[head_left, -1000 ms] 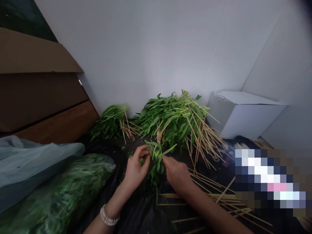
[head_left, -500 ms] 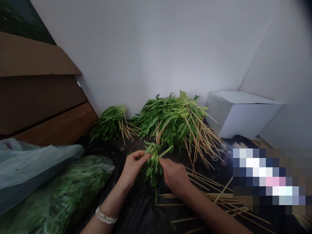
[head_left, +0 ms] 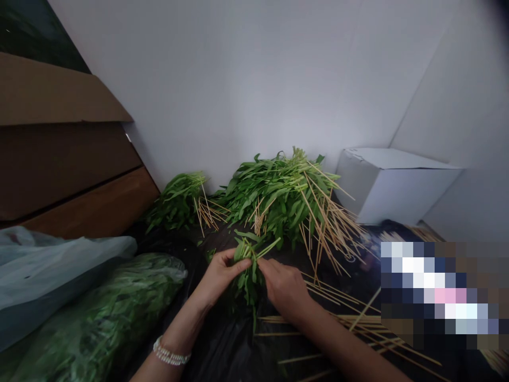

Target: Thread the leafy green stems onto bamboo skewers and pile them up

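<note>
**Small bunch of green leafy stems [head_left: 248, 286] in hand, just below frame centre**

Left hand [head_left: 220, 273]: we have its grip clamped on the bunch, thumb in front. Right hand [head_left: 285, 286]: fingertips at the bunch's right edge; we can't tell if that grip is closed on anything. Larger heap of green leafy stems [head_left: 262, 183] at frame centre, thin pale sticks [head_left: 336, 223] fanning out right.

Sprigs [head_left: 250, 289] before me; leaf pile [head_left: 270, 191] behind, smaller bunch [head_left: 177, 200] left, box [head_left: 409, 193] right; bagged leaves [head_left: 119, 305] near left, loose sticks [head_left: 358, 321] near right.
</note>
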The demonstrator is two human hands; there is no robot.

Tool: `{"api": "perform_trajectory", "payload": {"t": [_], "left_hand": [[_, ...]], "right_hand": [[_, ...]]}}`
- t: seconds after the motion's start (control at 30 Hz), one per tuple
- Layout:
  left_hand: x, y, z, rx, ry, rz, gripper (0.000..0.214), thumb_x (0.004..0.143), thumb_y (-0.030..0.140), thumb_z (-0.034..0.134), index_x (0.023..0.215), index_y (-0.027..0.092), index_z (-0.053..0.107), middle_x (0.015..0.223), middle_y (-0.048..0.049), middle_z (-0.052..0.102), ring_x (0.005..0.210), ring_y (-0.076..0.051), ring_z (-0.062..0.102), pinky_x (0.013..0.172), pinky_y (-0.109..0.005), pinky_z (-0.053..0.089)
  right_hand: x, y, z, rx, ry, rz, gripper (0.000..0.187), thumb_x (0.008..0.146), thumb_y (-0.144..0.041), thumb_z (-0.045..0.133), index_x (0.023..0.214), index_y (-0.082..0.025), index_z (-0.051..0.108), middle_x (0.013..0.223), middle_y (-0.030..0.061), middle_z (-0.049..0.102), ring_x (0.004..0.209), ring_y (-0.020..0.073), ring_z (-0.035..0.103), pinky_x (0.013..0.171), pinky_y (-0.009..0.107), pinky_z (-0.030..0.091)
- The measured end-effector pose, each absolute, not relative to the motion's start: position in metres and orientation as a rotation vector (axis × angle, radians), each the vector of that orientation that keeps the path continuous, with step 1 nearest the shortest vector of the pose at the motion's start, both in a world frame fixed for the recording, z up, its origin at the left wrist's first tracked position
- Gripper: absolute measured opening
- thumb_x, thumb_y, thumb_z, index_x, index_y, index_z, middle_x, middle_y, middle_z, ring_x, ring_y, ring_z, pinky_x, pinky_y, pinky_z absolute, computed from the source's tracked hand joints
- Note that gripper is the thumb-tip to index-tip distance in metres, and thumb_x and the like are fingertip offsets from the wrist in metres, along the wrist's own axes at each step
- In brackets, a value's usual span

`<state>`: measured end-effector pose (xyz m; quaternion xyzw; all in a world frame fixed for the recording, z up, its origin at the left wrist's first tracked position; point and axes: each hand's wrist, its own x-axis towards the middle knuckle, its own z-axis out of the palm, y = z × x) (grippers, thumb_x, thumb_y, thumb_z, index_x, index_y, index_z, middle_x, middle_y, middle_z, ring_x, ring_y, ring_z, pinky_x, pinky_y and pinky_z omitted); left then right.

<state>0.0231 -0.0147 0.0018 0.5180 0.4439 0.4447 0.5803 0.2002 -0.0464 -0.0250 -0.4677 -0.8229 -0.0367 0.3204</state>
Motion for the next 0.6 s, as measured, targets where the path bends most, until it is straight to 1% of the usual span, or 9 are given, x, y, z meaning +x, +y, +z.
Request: {"api": "perform_trajectory", "payload": {"t": [0.07,0.13,0.23,0.33,0.47,0.53,0.6], "left_hand": [[0.020,-0.014,0.003,1.190,1.056,1.040,0.032,0.062,0.038,0.083,0.080,0.013,0.074,0.073,-0.0040,0.073,0.064,-0.017,0.066,0.064,-0.026,0.052],[0.015,-0.010,0.005,1.110,1.076,1.147,0.032,0.062,0.039,0.083,0.078,0.014,0.073,0.070,-0.0029,0.073,0.059,-0.015,0.065,0.061,-0.025,0.052],[0.005,-0.003,0.008,0.984,1.056,1.359,0.039,0.062,0.042,0.082,0.088,0.016,0.070,0.074,-0.0025,0.074,0.062,-0.016,0.067,0.062,-0.026,0.054],[-0.001,0.001,0.009,0.993,1.050,1.389,0.046,0.064,0.044,0.081,0.097,0.015,0.067,0.081,-0.0052,0.074,0.071,-0.019,0.069,0.067,-0.027,0.055],[0.002,-0.001,0.009,1.108,1.122,1.313,0.061,0.055,0.031,0.088,0.108,0.015,0.061,0.083,-0.0052,0.074,0.076,-0.020,0.070,0.071,-0.027,0.055],[0.004,-0.003,0.008,1.126,1.140,1.291,0.066,0.054,0.029,0.088,0.112,0.016,0.058,0.084,-0.0044,0.074,0.074,-0.019,0.070,0.073,-0.029,0.056],[0.005,-0.004,0.007,1.142,1.155,1.274,0.066,0.054,0.028,0.088,0.112,0.017,0.058,0.085,-0.0044,0.074,0.073,-0.019,0.070,0.073,-0.030,0.056]], "right_hand": [[0.202,-0.044,-0.023,-1.222,-2.148,-0.119,0.026,0.095,-0.015,0.040,0.108,-0.017,0.063,0.077,0.0033,0.066,0.063,0.0162,0.061,0.060,0.026,0.038],[0.206,-0.041,-0.021,-1.242,-2.126,-0.146,0.025,0.097,-0.020,0.040,0.105,-0.017,0.064,0.078,0.0039,0.067,0.066,0.0163,0.062,0.061,0.026,0.038],[0.213,-0.036,-0.019,-1.288,-2.091,-0.154,0.025,0.098,-0.021,0.039,0.101,-0.017,0.064,0.079,0.0044,0.067,0.069,0.0166,0.062,0.063,0.025,0.039],[0.219,-0.032,-0.019,-1.304,-2.047,-0.126,0.026,0.098,-0.020,0.039,0.097,-0.018,0.065,0.081,0.0047,0.069,0.071,0.0171,0.064,0.065,0.025,0.041],[0.221,-0.030,-0.021,-1.276,-1.969,-0.036,0.026,0.098,-0.021,0.039,0.096,-0.019,0.065,0.085,0.0051,0.069,0.080,0.0168,0.066,0.074,0.024,0.043],[0.221,-0.030,-0.022,-1.263,-1.922,0.022,0.025,0.098,-0.021,0.040,0.096,-0.019,0.065,0.085,0.0047,0.069,0.080,0.0162,0.066,0.075,0.023,0.044],[0.221,-0.029,-0.022,-1.256,-1.877,0.070,0.024,0.097,-0.021,0.040,0.096,-0.019,0.064,0.084,0.0042,0.069,0.078,0.0156,0.065,0.075,0.023,0.044]]}}
